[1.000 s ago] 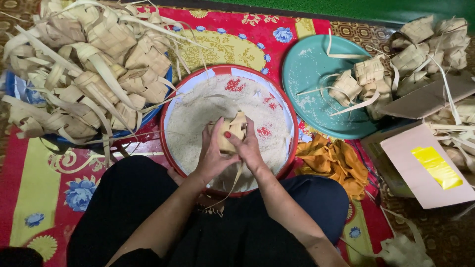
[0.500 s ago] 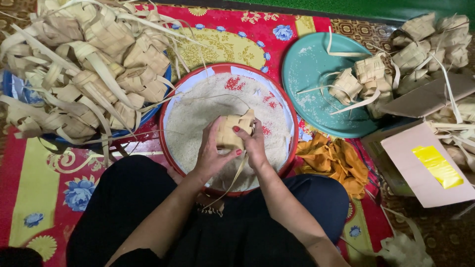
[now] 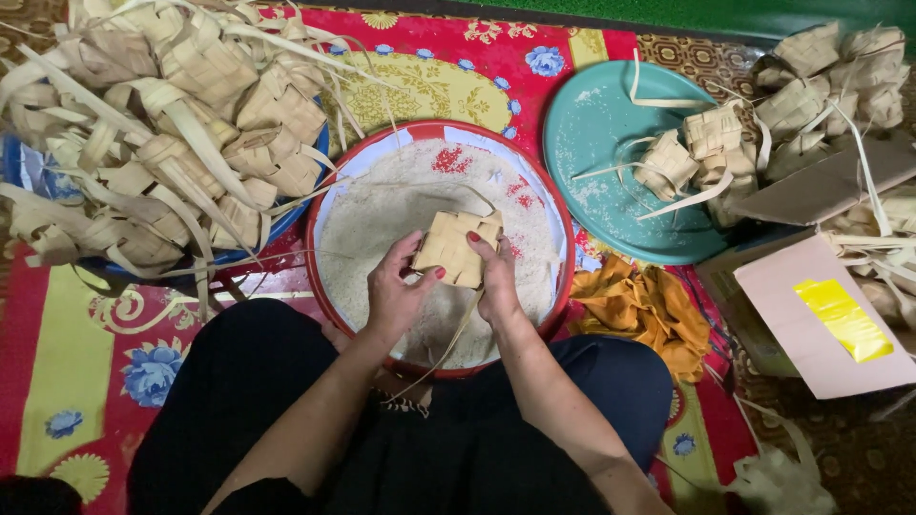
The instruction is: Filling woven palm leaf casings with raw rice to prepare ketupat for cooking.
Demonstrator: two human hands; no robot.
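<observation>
So both hands are on one woven palm-leaf pouch point(image 3: 456, 248), held just above the middle of a big round tray of raw rice point(image 3: 382, 215). The left hand point(image 3: 401, 291) cups the pouch's left side, thumb up along its edge and fingers curled underneath. The right hand point(image 3: 496, 277) clamps the right side, fingers folded over the top corner. Both grips are closed snug on the pouch, not loose at all. It's a squarish, pale tan thing with a checker weave, tilted a bit so one corner points far-right. A long loose leaf strip point(image 3: 448, 343) hangs off it, trailing down toward the person's lap.

The tray has a red rim point(image 3: 563, 238) and sits right in front of the person's knees, on a red floral mat point(image 3: 57, 381).

To the far left there's a huge heap of empty woven pouches point(image 3: 162, 124) piled on a blue basin, strips sticking out everywhere. To the right of the tray is a teal plate point(image 3: 611, 191) with a few pouches point(image 3: 692, 157) on it and some rice grains scattered about. An orange cloth point(image 3: 644, 305) lies crumpled just near of the plate. Further right sits a cardboard box point(image 3: 821, 315) with yellow tape, and more pouches point(image 3: 821, 67) are stacked at the far right.
</observation>
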